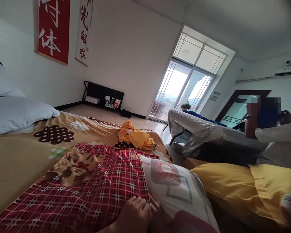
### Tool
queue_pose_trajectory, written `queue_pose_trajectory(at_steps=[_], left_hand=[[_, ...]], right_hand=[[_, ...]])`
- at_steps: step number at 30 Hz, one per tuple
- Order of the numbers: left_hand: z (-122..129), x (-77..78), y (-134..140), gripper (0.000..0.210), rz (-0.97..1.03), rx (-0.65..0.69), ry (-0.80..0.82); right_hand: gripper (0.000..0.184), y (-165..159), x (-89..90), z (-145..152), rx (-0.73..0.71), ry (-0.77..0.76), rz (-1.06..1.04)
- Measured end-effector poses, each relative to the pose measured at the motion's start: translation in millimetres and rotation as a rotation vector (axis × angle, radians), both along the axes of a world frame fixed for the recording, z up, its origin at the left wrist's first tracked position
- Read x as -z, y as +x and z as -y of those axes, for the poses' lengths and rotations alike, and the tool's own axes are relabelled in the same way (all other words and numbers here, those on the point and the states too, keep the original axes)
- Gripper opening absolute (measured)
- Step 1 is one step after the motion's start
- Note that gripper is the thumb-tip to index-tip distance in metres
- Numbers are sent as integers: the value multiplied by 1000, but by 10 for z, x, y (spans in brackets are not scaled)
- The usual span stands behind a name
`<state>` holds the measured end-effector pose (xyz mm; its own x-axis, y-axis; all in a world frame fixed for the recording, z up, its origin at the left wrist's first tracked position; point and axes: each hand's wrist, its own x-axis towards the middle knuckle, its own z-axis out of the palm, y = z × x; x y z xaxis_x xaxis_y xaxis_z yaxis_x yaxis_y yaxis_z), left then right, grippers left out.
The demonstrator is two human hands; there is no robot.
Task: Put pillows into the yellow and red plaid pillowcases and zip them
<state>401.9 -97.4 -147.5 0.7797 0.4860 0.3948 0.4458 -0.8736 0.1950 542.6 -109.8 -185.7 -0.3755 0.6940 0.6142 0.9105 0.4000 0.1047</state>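
Note:
A red plaid pillowcase (106, 181) with a cartoon animal print lies spread on the bed, its right edge against a white patterned pillow (174, 184). I cannot tell how far the pillow reaches inside it. At the bottom middle, my left hand (135, 212) has its fingers curled closed on the pillowcase's edge. Right beside it, my right hand (156, 210) is in shadow and partly hidden, its fingers bent together at the same edge, where cloth and pillow meet. Beyond them lies a crumpled yellow cloth (137, 136).
The bed carries a tan patterned sheet (16, 158), with grey-white pillows (21, 113) at the left. Yellow pillows (230, 181) lie at the right. Behind them stands a plastic-covered bed (203, 132), with a person (266, 119) nearby. A black low bench (102, 94) is by the wall.

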Motion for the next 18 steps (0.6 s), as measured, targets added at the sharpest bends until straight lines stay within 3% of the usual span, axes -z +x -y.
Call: queue_pose_trajectory(at_steps=[3,6,8,11,14,18], left_hand=[[-6,34,-91,14,27,-65,-85],[-11,-80,-186,12,8,-78,-198],[-2,-179,-211,13,-33,-70,-270],[37,-284,-187,15,-81,-62,-346],[77,-324,-138,18,-147,-51,-361],[25,-397,-99,22,-140,-81,-349]], right_hand=[[27,182,-222,218,-15,5,117],[60,460,-401,481,96,49,332],[71,628,-405,601,241,135,379],[69,776,-342,620,359,193,340],[60,788,-395,496,264,141,282],[45,665,-670,395,113,88,160]])
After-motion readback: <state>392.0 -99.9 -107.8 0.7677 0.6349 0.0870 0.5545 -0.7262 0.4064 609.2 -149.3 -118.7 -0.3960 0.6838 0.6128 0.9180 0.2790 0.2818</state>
